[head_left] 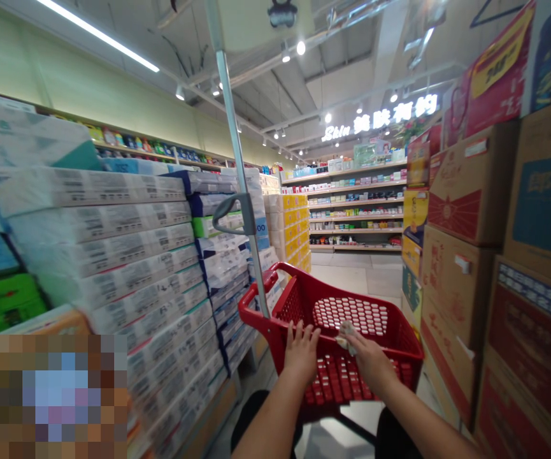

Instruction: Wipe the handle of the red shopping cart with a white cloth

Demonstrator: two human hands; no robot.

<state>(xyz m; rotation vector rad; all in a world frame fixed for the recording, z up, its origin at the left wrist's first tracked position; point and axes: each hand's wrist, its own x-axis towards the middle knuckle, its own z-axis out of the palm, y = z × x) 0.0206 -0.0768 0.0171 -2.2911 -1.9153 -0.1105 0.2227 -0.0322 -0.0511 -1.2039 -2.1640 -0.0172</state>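
A red plastic shopping cart (361, 303) with perforated walls is right in front of me. My left hand (302, 357) lies on its near rim with the fingers spread. To the right of it, my right hand (371, 358) is closed around a crumpled pale cloth (348, 336) and presses it at the same rim. A metal pole (234, 127) rises from the cart's left corner, carrying a grey loop handle (244, 215) partway up and a pale panel (265, 22) at its top. The part of the cloth under my fingers is hidden.
Tall stacks of wrapped paper packs (136, 248) line the left side. Piled cardboard boxes (466, 185) stand close along the right. Beyond the cart, tiled floor (368, 277) leads to shelves of small goods (356, 201). A pixelated patch covers the lower left corner.
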